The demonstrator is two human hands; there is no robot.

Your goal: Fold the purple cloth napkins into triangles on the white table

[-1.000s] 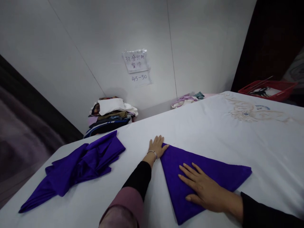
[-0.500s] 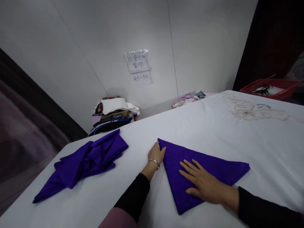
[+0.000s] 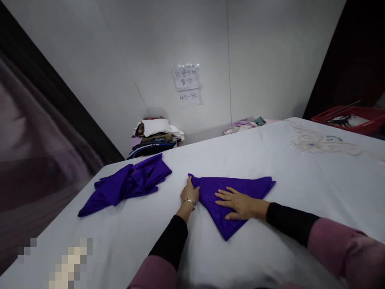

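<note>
- Head view: we are facing a pale wall [image 3: 264, 60], whose paper notes [image 3: 187, 80] are sitting farther right in our sight than a second ago.
- Before us the white-covered table [image 3: 315, 180] is spreading out, reaching back toward that wall.
- On its left part, a rumpled purple heap [image 3: 132, 182] is lying untouched, keeping much the same shape.
- Just right of that heap, our folded purple cloth [image 3: 248, 185] is lying on the table as a triangle; its far edge is running nearly level, where earlier it was slanting down rightward, and its left side is now puckering.
- Our right hand [image 3: 239, 204] is resting palm down on the cloth, fingers extended and grasping nothing, much as a second ago.
- Our left hand [image 3: 190, 192] is gripping the cloth's left corner, fingers curling in; a second ago it was lying flat at that corner, fingers spread.
- Around our left wrist a silvery bracelet [image 3: 189, 201] is showing.
</note>
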